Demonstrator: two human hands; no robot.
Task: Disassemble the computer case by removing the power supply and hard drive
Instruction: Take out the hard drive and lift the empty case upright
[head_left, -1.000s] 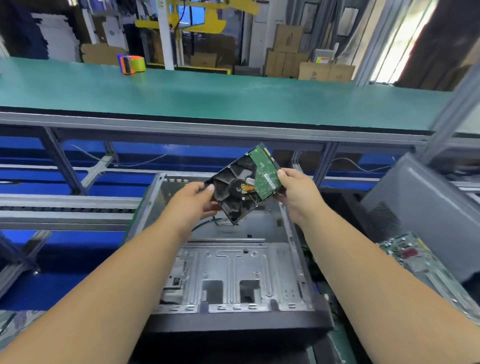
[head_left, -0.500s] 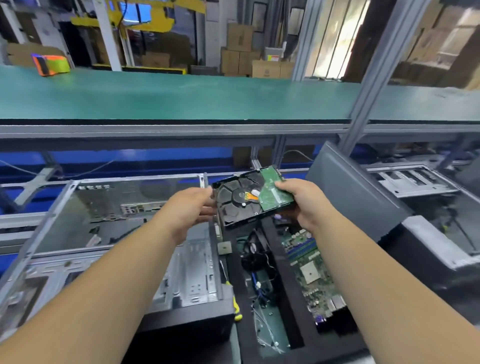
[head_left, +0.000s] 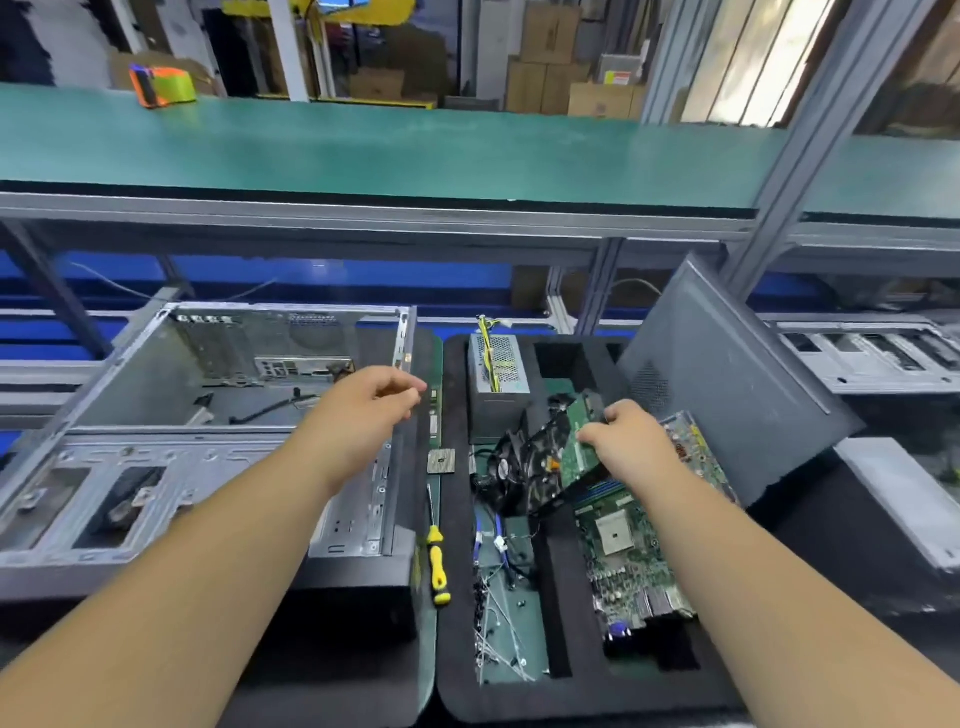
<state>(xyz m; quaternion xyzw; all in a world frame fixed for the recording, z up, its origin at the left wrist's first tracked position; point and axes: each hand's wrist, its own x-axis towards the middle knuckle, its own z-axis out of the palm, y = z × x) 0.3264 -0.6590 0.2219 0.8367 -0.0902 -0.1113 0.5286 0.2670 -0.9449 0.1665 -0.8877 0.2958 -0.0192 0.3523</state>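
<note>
Behind the work spot runs a long green shelf (head_left: 363, 150), and cardboard boxes are stacked far at the back. Down below on the counter sits the computer case (head_left: 208, 415), open on top. It looks almost bare inside, with only a few loose wires left.

Beside the case is a black foam tray (head_left: 582, 696) with cut-out spots for parts. The power supply (head_left: 497, 379), a gray metal box with yellow wires, already sits at the far end of the tray. So that part looks done.

The right hand (head_left: 631, 441) holds the hard drive (head_left: 550, 457) by its edge, fingers curled around it. The drive is tilted, green board facing up, low over the tray, just in front of the power supply. A motherboard (head_left: 634, 561) lies right next to it.

The left hand (head_left: 369, 405) floats above the case's right wall, fingers loosely bent, holding nothing.

Both parts are out of the case. I think all that is left is to lay the drive down in the tray and let go.

A yellow screwdriver (head_left: 436, 566) lies between the case and the tray.
</note>
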